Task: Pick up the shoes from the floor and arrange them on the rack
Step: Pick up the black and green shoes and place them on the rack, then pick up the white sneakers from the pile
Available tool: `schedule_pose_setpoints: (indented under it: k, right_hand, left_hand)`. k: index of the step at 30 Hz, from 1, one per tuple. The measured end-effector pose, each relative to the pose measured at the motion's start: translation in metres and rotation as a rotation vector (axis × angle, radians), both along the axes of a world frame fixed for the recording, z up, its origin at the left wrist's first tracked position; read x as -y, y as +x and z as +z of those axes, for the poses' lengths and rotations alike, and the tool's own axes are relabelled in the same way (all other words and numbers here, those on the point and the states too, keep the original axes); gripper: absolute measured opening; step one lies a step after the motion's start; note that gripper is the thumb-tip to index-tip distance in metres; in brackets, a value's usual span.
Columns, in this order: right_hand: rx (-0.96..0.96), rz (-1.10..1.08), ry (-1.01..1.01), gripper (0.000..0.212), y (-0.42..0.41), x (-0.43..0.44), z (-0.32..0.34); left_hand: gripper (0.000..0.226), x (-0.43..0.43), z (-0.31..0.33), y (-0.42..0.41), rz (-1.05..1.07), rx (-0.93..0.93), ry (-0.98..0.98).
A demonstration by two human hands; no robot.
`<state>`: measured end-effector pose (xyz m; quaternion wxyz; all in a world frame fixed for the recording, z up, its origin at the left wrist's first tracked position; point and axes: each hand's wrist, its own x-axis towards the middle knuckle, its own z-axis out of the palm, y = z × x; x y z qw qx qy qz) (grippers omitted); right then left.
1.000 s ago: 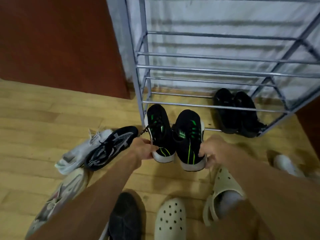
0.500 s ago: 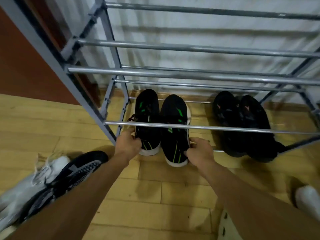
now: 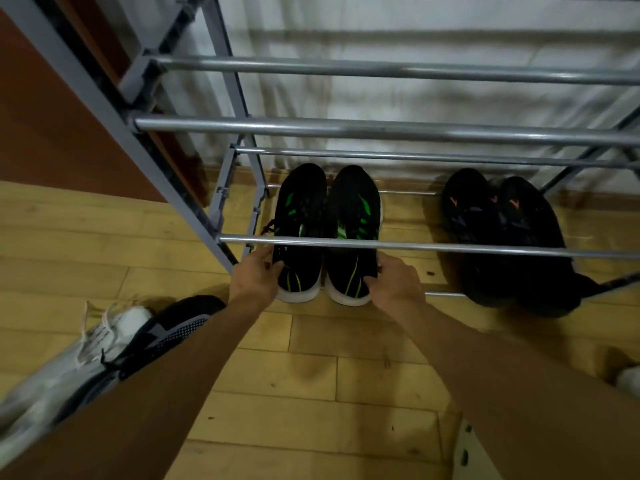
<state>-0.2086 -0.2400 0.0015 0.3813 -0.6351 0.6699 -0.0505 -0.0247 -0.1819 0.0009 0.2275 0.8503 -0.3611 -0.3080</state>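
Two black shoes with green marks and white soles lie side by side on the bottom rails of the grey metal rack (image 3: pixel 381 129), toes pointing to the wall. My left hand (image 3: pixel 255 277) grips the heel side of the left green-marked shoe (image 3: pixel 300 216). My right hand (image 3: pixel 394 280) grips the heel side of the right green-marked shoe (image 3: pixel 350 220). Their heels stick out past the front rail. A black pair with orange marks (image 3: pixel 502 233) rests on the same level to the right.
On the wooden floor at the lower left lie a white sneaker (image 3: pixel 69 362) and a black-and-grey sneaker (image 3: pixel 162 334). A pale clog (image 3: pixel 474 455) shows at the bottom right, another white shoe (image 3: pixel 630 381) at the right edge. A brown wall panel stands left of the rack.
Both hands have pushed the green-marked pair from the floor in front of the rack further in under the front rail. The view has moved closer to the rack.
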Motion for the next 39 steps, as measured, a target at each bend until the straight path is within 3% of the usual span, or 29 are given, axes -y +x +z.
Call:
schedule_pose_setpoints:
  k: [5,9,15,17,21,28,31,32,35,39]
  right_hand:
    - [-0.165,0.162,0.02,0.054,0.005,-0.034,0.033]
    - [-0.253,0.595,-0.13,0.063,0.015,-0.07,0.071]
    - [-0.381,0.977,-0.097,0.032,0.034,-0.148,0.132]
    - [-0.402,1.041,-0.071,0.021,0.037,-0.178,0.15]
    - [-0.423,1.131,-0.048,0.04,0.058,-0.229,0.166]
    - [-0.383,1.258,0.012,0.037,0.088,-0.314,0.168]
    - [-0.285,1.273,0.023,0.04,0.084,-0.336,0.163]
    - [-0.292,1.295,0.03,0.041,0.08,-0.339,0.157]
    - [-0.422,1.368,0.06,0.045,0.063,-0.338,0.139]
    - [-0.483,1.324,0.079,0.042,0.042,-0.326,0.13]
  left_hand:
    - [0.048,-0.023,0.032,-0.01,-0.079,-0.102,0.014]
    - [0.05,-0.064,0.05,-0.009,-0.039,-0.251,0.093]
    - [0.027,-0.165,0.099,0.0,0.109,-0.568,0.119]
    - [0.024,-0.206,0.112,0.003,0.1,-0.544,0.098]
    - [0.022,-0.288,0.121,0.007,0.142,-0.476,0.053]
    - [0.02,-0.402,0.098,-0.002,0.364,-0.637,0.087]
    - [0.011,-0.431,0.074,-0.008,0.374,-0.58,0.146]
    - [0.014,-0.439,0.061,-0.006,0.35,-0.485,0.197]
    - [0.056,-0.467,0.03,0.001,0.324,-0.222,0.392]
    - [0.087,-0.488,0.012,0.011,0.381,-0.23,0.479]
